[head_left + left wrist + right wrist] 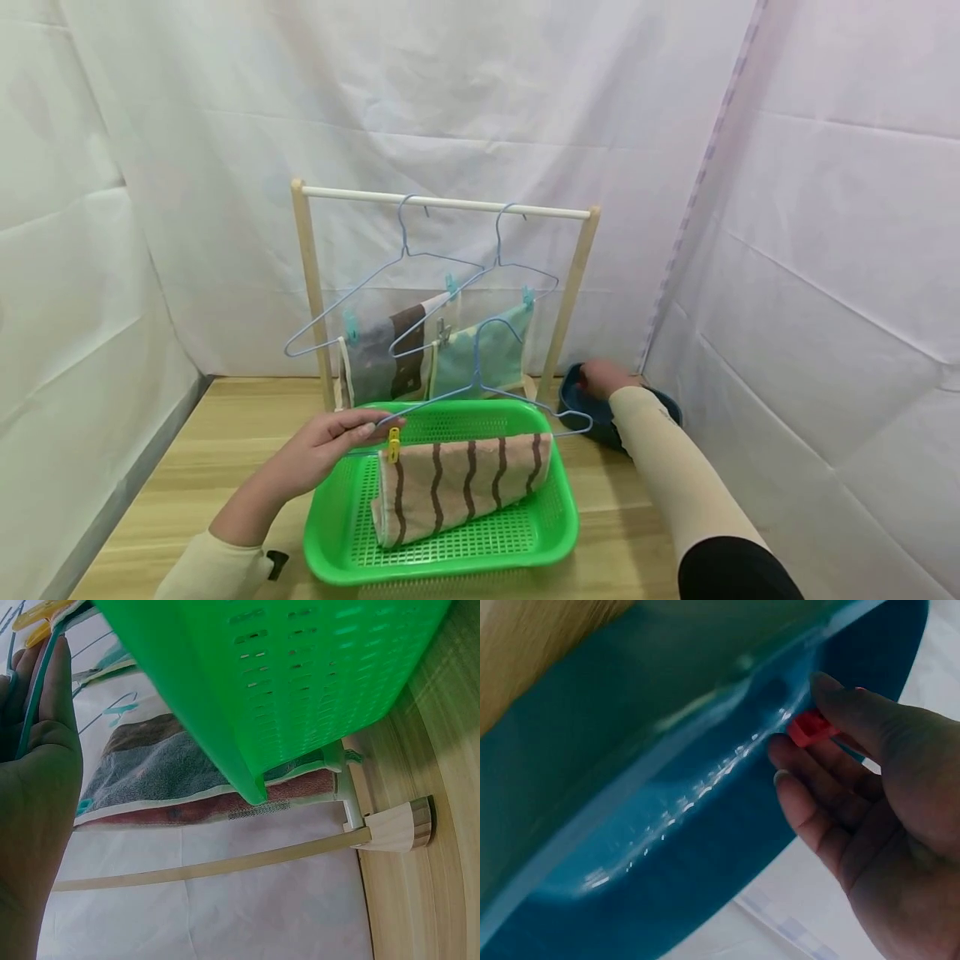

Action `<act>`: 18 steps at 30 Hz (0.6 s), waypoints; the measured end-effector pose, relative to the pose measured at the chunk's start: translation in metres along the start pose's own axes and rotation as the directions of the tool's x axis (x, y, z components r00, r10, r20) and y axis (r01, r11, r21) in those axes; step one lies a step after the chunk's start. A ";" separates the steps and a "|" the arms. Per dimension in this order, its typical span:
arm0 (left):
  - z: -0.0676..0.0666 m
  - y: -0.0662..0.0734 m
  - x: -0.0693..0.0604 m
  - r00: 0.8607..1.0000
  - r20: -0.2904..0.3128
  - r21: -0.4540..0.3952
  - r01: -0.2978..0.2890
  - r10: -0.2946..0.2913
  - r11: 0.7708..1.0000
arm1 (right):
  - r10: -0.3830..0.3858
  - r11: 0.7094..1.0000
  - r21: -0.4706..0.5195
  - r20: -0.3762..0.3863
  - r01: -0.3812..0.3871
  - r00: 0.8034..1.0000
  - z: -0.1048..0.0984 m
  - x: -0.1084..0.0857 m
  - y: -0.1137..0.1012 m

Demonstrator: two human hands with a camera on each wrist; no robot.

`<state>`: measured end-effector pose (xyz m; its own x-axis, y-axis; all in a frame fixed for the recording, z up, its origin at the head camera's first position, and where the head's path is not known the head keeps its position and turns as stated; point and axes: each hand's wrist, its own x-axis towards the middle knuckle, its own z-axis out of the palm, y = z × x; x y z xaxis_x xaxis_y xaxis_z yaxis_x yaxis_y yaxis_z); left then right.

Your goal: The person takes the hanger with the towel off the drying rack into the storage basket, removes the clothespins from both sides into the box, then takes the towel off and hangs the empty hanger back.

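My left hand [326, 446] pinches the left end of a blue wire hanger [476, 383] above the green basket [442, 573]. From that hanger hangs a tan towel [465, 483] with brown wavy stripes, a yellow clip [393, 445] on its left corner. Part of the hanger [39, 690] crosses my left palm [37, 780] in the left wrist view. At the right, my right hand [606, 379] reaches into a dark blue bin [570, 408]. A red clip [810, 727] is pinched between the thumb and fingers of my right hand [877, 795] in the right wrist view.
Behind the basket stands a rack with a white rail [450, 202] and wooden legs. Two more blue hangers hang there, one with a grey and brown towel [382, 358], one with a light green towel [480, 354]. White cloth walls surround the wooden table [217, 442].
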<state>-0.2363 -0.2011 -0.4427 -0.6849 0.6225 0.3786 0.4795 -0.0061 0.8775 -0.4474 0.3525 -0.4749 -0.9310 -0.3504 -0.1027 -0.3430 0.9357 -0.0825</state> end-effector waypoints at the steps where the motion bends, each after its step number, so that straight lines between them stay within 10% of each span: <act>1: -0.001 0.000 0.000 1.000 -0.002 -0.002 0.003 -0.003 1.000 | 0.029 0.999 0.029 0.030 -0.030 0.999 0.001 0.001 -0.001; 18: -0.001 -0.002 0.000 1.000 0.004 -0.009 0.001 -0.001 1.000 | 0.134 0.985 0.086 0.184 -0.152 0.974 0.023 0.012 -0.005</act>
<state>-0.2380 -0.2018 -0.4437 -0.6833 0.6254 0.3768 0.4738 -0.0128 0.8806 -0.4539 0.3423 -0.4983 -0.9295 -0.2236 -0.2932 -0.1859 0.9709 -0.1512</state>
